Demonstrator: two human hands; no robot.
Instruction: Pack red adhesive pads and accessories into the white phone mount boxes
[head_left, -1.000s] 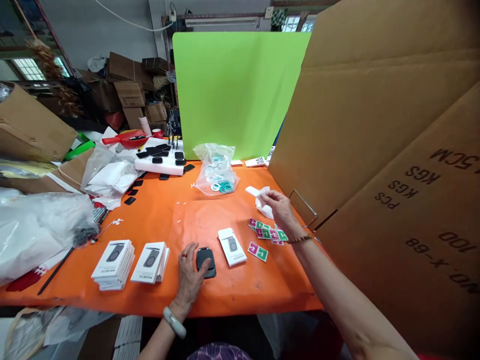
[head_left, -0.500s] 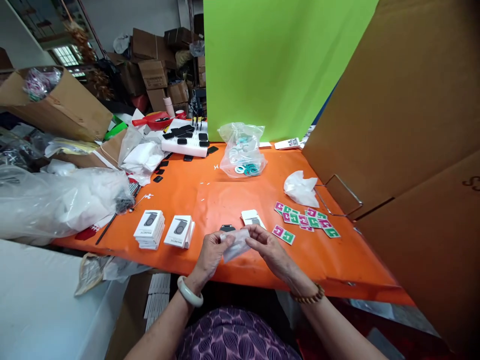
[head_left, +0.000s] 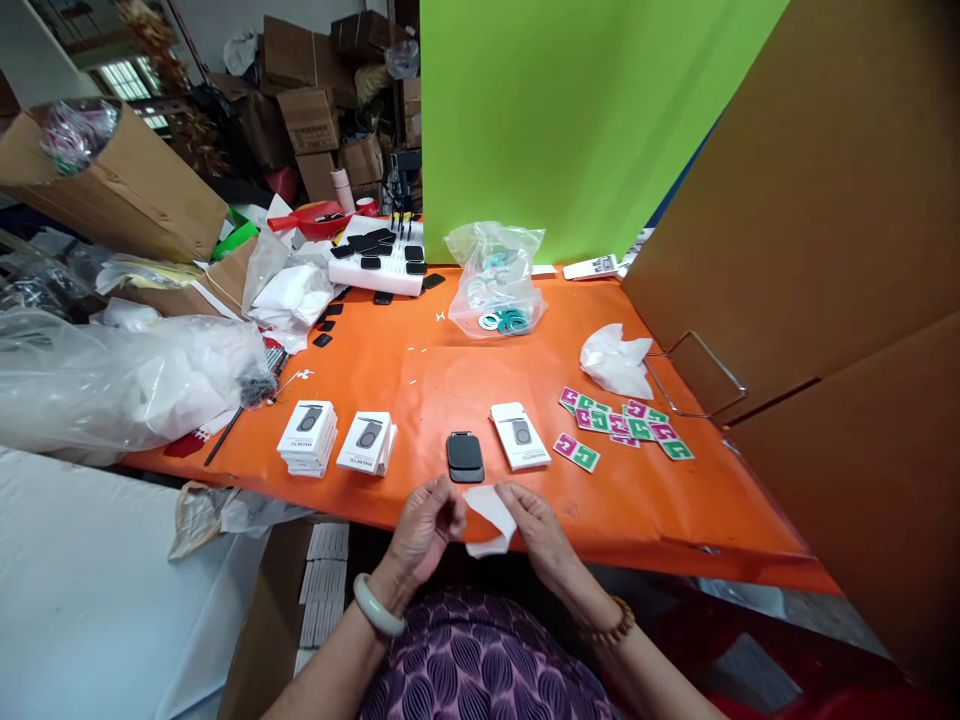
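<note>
Head view: the right hand (head_left: 541,525) has its grip pinched on a thin white sheet (head_left: 489,503), which hangs in front of the person over the near edge of the orange worktop (head_left: 375,345). Beside the sheet's left side is the left hand (head_left: 424,530), fingers curled towards the thumb; I cannot tell whether its grip is closed or catches any of the sheet. A pale bangle (head_left: 379,607) circles the left wrist, a beaded bracelet (head_left: 616,622) the right.

Just beyond the hands, the black device (head_left: 465,457) lies flat on the worktop. A white box (head_left: 520,437) printed with a picture of a device lies near it on the right. To the left stand two piles of similar boxes, a taller stack (head_left: 307,440) and a lower stack (head_left: 365,443), near each other but apart.

Right of the box lies a single pink-and-green sticker (head_left: 576,452), near a spread of overlapping stickers (head_left: 637,428). Beyond those sits a crumpled white bag (head_left: 616,360). Farther back, a clear bag (head_left: 496,270) with white and teal rings (head_left: 513,321) rests before a green board (head_left: 585,120).
</note>
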